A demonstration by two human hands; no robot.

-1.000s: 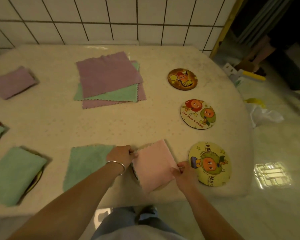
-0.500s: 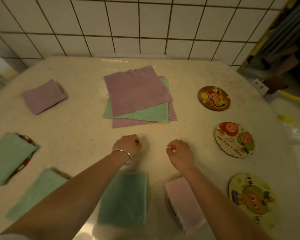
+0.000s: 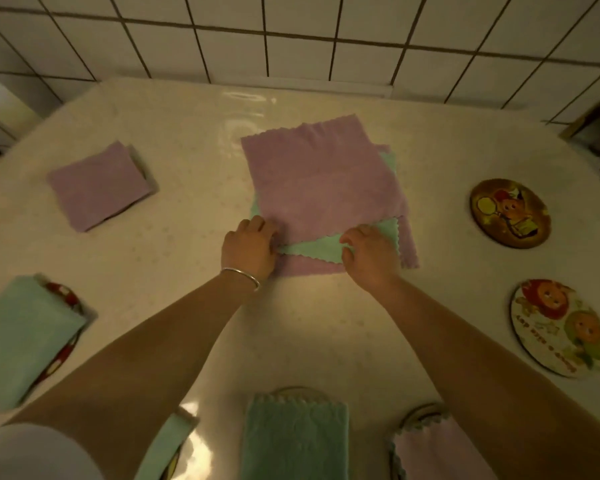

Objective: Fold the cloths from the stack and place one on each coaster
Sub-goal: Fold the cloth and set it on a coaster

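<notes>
A stack of unfolded cloths lies mid-table: a purple cloth (image 3: 321, 178) on top, a green cloth (image 3: 312, 249) under it, another purple one at the bottom. My left hand (image 3: 250, 247) pinches the near left corner of the top purple cloth. My right hand (image 3: 369, 254) pinches the top cloth's near right edge, over the green one. Two bare coasters lie at the right: a brown coaster (image 3: 510, 213) and a white coaster (image 3: 561, 327). Folded cloths cover other coasters: purple (image 3: 97, 185), green (image 3: 18, 337), green (image 3: 293, 441), pink (image 3: 437, 452).
The cream table (image 3: 326, 327) meets a white tiled wall (image 3: 291, 36) at the back. Another folded green cloth (image 3: 163, 448) on a coaster shows at the bottom left, partly behind my left arm. A dark gap opens at the far right edge.
Both hands have moved forward from the bare table to the stack's near edge and taken hold of the top purple cloth. The camera has tilted further over the table.
</notes>
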